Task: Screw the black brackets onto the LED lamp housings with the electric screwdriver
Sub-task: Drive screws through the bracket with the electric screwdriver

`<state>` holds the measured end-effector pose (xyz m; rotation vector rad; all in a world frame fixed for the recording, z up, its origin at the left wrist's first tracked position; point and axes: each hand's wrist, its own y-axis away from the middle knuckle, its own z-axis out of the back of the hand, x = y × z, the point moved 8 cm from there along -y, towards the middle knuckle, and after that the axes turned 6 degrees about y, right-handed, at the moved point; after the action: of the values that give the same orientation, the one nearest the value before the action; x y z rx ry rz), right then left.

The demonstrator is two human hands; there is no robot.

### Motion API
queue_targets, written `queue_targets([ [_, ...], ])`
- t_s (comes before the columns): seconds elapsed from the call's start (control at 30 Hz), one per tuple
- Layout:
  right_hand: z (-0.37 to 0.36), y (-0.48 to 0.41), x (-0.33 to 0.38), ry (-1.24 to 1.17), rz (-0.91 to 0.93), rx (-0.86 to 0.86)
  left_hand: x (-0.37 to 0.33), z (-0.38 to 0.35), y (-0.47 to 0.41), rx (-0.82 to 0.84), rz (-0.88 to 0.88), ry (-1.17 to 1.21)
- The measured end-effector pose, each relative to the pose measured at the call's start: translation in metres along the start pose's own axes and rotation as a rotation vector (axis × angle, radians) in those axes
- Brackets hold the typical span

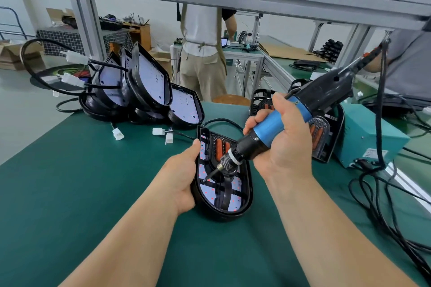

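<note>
Head view: steady the housing (221, 215) on the desk (93, 170) with the left hand (184, 184), gripping its left rim. Wrap the right hand (279, 144) round the screwdriver (268, 133), bit at the housing's left inner edge. Press along the screw's line. Hard to make out the screw head, the dark bracket (225, 196) at the housing's middle, or the left fingers behind the housing.

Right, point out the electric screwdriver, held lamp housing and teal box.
electric screwdriver (268, 128): head view, blue grip.
held lamp housing (221, 215): head view, lower rim.
teal box (363, 128): head view, top face.
</note>
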<state>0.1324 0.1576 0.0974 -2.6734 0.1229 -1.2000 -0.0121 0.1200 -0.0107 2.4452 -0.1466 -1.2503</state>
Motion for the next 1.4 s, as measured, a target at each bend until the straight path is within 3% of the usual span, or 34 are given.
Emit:
queue_targets([
  [0.27, -0.027, 0.009, 0.011, 0.126, 0.112, 0.189, -0.001, -0.001, -0.001, 0.004, -0.031, -0.015],
  [1.4, -0.025, 0.010, 0.005, 0.181, 0.155, 0.174, 0.001, 0.009, -0.004, -0.126, -0.038, 0.016],
])
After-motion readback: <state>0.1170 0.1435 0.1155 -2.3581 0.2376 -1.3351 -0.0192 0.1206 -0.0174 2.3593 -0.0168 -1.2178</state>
